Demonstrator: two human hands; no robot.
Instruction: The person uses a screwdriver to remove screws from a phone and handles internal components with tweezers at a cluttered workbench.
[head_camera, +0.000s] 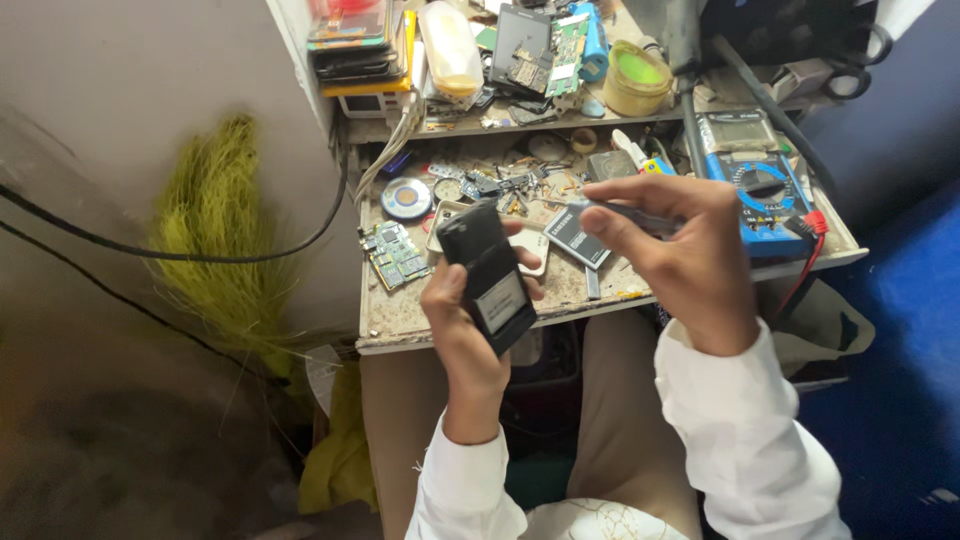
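Note:
My left hand (462, 335) holds a black mobile phone (488, 272) back side up, with a grey battery showing in its open lower half. My right hand (678, 250) pinches a thin grey tool, a screwdriver or tweezers (628, 214), lying sideways with its tip pointing left above the bench. Both hands hover over the front of a small cluttered workbench (400, 318). A loose phone battery (574, 236) lies on the bench between the hands. White sleeves cover both wrists.
A green circuit board (392, 253) and a solder reel (407, 198) lie at the bench's left. A blue multimeter (755, 180) with red lead sits at right. The shelf behind carries stacked phones (350, 45), boards and a green tub (637, 76). A black cable (180, 255) crosses the wall.

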